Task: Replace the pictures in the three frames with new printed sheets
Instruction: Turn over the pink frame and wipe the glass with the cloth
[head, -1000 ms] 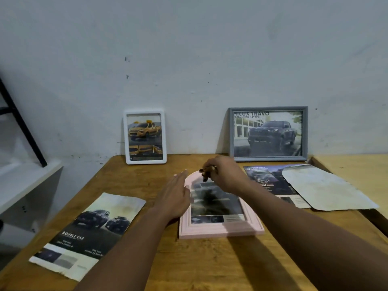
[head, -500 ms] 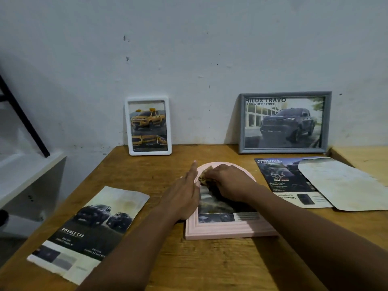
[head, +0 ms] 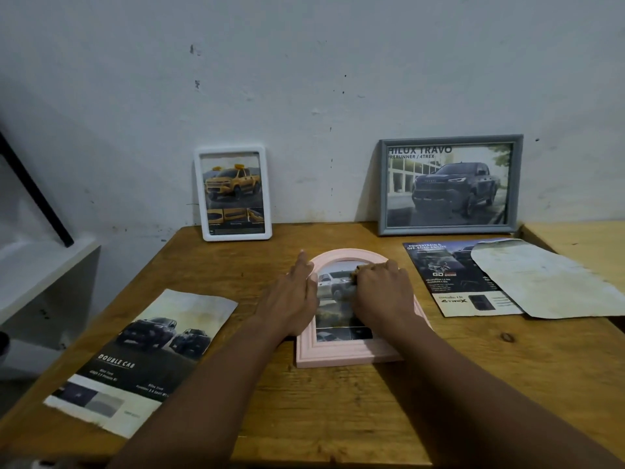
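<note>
A pink arched frame [head: 351, 355] lies flat in the middle of the wooden table [head: 338, 418], with a car picture showing inside it. My left hand [head: 291, 299] lies with straight fingers against the frame's left edge. My right hand [head: 382, 289] is curled on the upper part of the picture and pinches a small brown thing [head: 356, 269]; I cannot tell what that thing is. A white frame [head: 199, 194] with a yellow truck picture and a grey frame [head: 449, 229] with a dark truck picture lean upright on the wall.
A printed truck sheet [head: 145, 360] lies at the front left of the table. Another printed sheet [head: 449, 279] lies at the right, partly under a blank stained sheet [head: 541, 282]. A white shelf [head: 44, 262] and a black slanted bar [head: 33, 191] stand at the left.
My right hand has come down from the frame's arched top onto the picture. My left hand stays at the frame's left edge. The view has drawn closer.
</note>
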`<state>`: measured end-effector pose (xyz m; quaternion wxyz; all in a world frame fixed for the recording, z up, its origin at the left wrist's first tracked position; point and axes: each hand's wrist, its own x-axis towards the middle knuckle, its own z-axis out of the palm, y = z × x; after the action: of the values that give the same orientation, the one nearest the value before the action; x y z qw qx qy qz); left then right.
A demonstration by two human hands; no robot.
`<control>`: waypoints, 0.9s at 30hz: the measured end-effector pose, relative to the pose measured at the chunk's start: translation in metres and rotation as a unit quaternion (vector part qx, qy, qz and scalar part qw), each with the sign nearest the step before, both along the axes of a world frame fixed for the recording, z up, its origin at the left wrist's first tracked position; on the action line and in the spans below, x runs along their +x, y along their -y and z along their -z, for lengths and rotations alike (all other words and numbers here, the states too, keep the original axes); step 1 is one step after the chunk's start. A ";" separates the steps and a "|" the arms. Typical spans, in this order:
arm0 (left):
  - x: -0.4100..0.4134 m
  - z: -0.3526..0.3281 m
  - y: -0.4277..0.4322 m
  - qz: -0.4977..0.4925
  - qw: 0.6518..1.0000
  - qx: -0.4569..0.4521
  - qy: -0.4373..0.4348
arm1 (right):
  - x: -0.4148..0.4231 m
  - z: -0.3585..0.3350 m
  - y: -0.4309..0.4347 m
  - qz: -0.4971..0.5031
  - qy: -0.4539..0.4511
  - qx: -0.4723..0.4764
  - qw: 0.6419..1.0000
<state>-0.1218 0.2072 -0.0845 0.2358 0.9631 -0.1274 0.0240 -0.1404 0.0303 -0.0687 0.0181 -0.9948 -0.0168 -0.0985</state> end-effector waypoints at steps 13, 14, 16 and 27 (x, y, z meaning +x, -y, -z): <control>0.006 -0.003 -0.002 -0.041 0.997 -0.055 -0.039 | -0.001 0.002 -0.033 -0.152 -0.015 0.101 0.983; 0.007 -0.002 -0.003 -0.044 0.997 -0.056 -0.038 | -0.001 0.000 -0.026 -0.172 -0.034 0.099 0.980; 0.007 -0.002 -0.003 -0.047 0.997 -0.052 -0.038 | -0.001 -0.006 -0.007 -0.204 -0.079 0.095 0.971; -0.006 -0.011 0.003 -0.019 1.000 -0.013 -0.007 | -0.019 -0.015 0.055 -0.165 -0.069 -0.047 0.983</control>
<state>-0.1282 0.2044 -0.0733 0.2483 0.9624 -0.1076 0.0237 -0.1590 -0.0245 -0.0534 -0.0118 -0.9826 -0.1836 -0.0240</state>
